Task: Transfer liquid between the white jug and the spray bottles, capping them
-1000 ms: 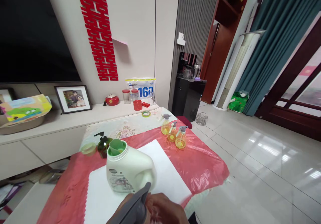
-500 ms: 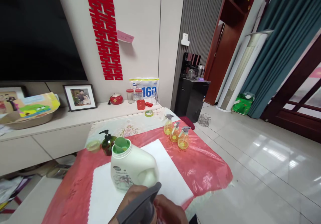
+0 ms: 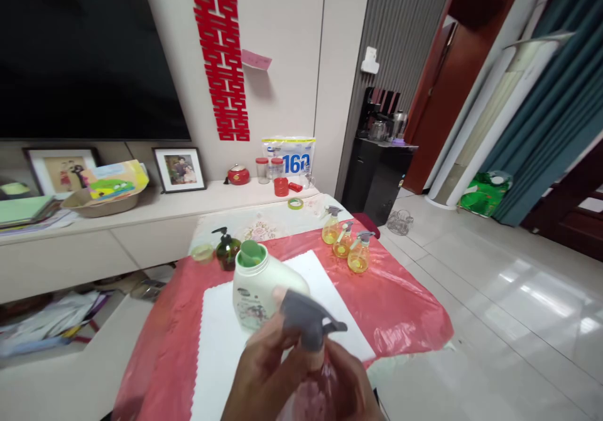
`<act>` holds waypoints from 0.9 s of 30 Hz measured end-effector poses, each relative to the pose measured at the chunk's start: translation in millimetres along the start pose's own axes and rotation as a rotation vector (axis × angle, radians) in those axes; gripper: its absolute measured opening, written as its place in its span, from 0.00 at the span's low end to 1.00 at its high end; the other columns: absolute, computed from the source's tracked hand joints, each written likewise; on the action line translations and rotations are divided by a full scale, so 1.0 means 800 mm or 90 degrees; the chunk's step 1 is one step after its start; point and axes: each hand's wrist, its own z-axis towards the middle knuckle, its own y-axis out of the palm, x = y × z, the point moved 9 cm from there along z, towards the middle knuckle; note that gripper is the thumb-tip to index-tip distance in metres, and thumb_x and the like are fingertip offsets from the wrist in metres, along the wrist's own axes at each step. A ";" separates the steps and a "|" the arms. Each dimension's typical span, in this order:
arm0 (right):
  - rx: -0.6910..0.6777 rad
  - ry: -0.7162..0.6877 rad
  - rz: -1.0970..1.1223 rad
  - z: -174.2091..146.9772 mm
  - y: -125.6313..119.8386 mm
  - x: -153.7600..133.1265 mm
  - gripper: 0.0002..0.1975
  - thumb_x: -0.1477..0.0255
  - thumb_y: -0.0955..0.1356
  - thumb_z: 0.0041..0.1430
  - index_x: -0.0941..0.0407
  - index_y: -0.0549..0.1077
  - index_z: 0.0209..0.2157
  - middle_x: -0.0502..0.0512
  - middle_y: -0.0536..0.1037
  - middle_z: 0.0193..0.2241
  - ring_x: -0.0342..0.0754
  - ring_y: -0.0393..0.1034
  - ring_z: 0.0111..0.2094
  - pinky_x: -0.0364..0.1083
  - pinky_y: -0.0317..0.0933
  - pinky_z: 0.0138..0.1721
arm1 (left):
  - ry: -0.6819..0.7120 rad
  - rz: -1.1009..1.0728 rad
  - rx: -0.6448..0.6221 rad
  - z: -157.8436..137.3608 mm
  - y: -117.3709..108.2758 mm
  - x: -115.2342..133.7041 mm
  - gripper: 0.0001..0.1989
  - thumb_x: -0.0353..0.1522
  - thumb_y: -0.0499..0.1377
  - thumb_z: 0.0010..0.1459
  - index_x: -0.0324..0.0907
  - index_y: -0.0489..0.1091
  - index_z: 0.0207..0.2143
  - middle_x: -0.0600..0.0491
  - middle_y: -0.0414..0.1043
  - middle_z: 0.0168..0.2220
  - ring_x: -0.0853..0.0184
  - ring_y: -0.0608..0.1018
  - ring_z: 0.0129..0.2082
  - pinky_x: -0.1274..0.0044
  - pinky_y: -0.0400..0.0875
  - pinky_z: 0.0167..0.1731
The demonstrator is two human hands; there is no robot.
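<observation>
A clear spray bottle point(image 3: 308, 391) with a grey trigger head point(image 3: 308, 320) is held up close to me, its nozzle pointing right. My left hand point(image 3: 264, 364) is closed around the neck and back of the head. From the other side my right hand point(image 3: 349, 377) grips the bottle just below the trigger; some of its fingers are hidden. Right behind stands a large pale detergent jug point(image 3: 259, 283), uncapped, with a green funnel-like piece point(image 3: 252, 252) in its mouth. The jug sits on a white cloth point(image 3: 217, 333).
Several small spray bottles with yellow liquid, one a front bottle point(image 3: 358, 257), stand at the right on the red table cover point(image 3: 405, 301). A dark green pump bottle point(image 3: 228, 251) and a shallow bowl point(image 3: 202, 253) are left. Green tape point(image 3: 295, 203) lies at the back.
The spray bottle has been raised and its grey head turned, so the nozzle now points right. Both hands rose with it. My view has swung slightly left.
</observation>
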 end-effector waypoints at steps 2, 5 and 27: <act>-0.001 0.016 0.056 -0.004 0.000 -0.003 0.52 0.62 0.85 0.30 0.54 0.73 0.61 0.62 0.75 0.54 0.66 0.67 0.60 0.56 0.65 0.59 | -0.016 -0.060 -0.069 0.007 0.016 -0.002 0.22 0.49 0.72 0.52 0.40 0.84 0.38 0.47 0.82 0.33 0.62 0.80 0.31 0.76 0.75 0.31; -0.001 0.043 0.099 -0.008 -0.003 -0.007 0.55 0.63 0.85 0.30 0.54 0.71 0.63 0.63 0.74 0.55 0.66 0.66 0.61 0.58 0.64 0.60 | 0.018 -0.105 -0.134 0.016 0.029 0.006 0.22 0.48 0.73 0.51 0.40 0.84 0.39 0.47 0.82 0.35 0.63 0.80 0.33 0.75 0.74 0.36; 0.063 -0.107 -0.016 -0.007 -0.068 -0.045 0.46 0.63 0.83 0.44 0.49 0.70 0.65 0.62 0.68 0.63 0.63 0.65 0.63 0.59 0.63 0.62 | 0.054 -0.166 -0.169 0.060 0.084 0.011 0.32 0.48 0.79 0.39 0.38 0.80 0.42 0.49 0.80 0.36 0.61 0.79 0.39 0.73 0.73 0.43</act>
